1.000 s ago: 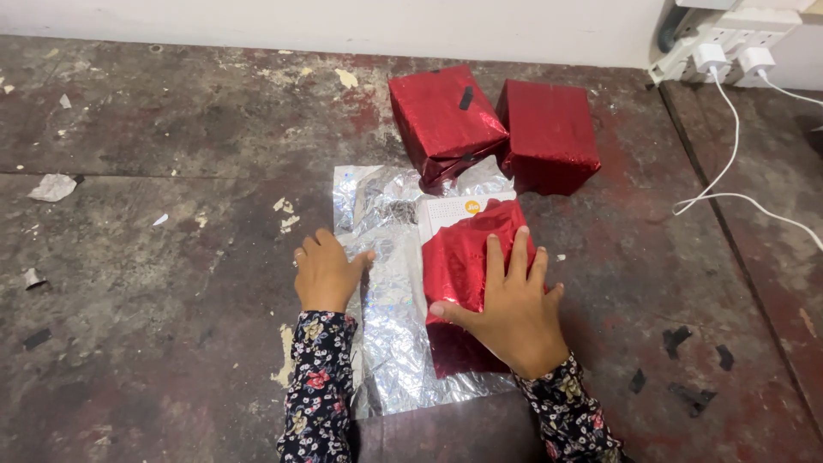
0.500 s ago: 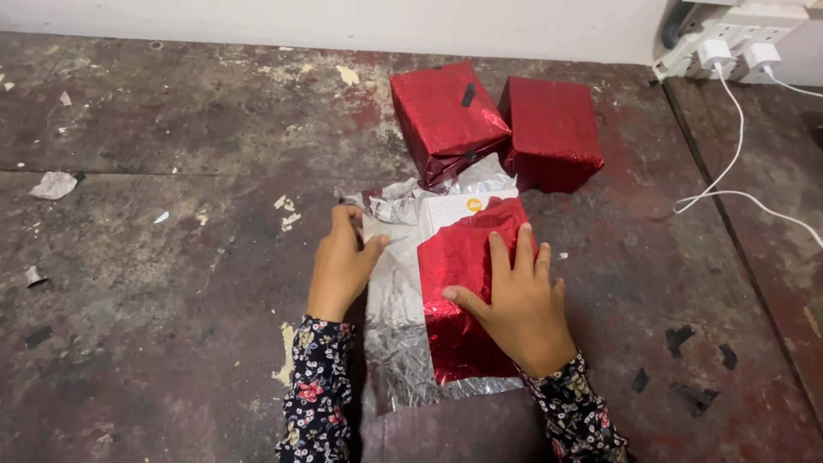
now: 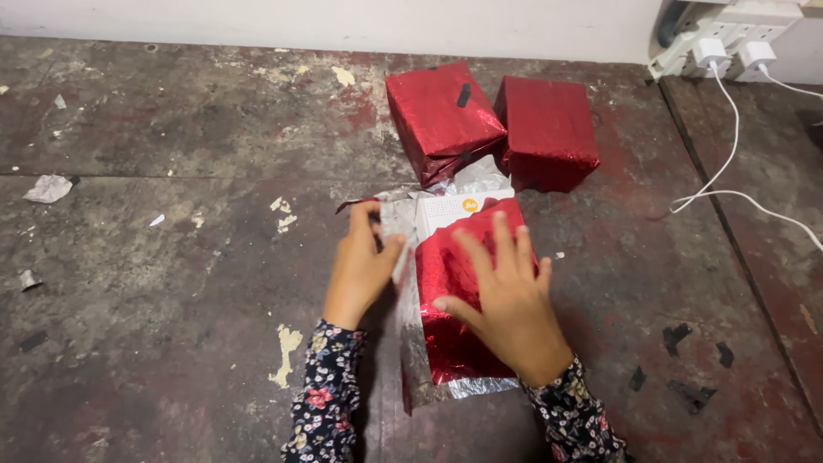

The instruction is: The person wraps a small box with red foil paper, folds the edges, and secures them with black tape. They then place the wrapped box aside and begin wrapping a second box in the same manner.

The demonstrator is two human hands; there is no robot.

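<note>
My right hand (image 3: 506,313) lies open and flat on the red foil wrap (image 3: 459,300) over the white box (image 3: 446,214), whose long axis runs away from me, while my left hand (image 3: 362,266) pinches the wrap's raised silver edge just left of it.

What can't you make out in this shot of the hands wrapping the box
Head view only:
- The white box: mostly covered by the red foil sheet and the right hand.
- The left hand fingertips: curled around the foil's silver edge, grip unclear.
- The wall socket strip: cut off by the top edge.
- Both forearms: cut off by the bottom edge.
</note>
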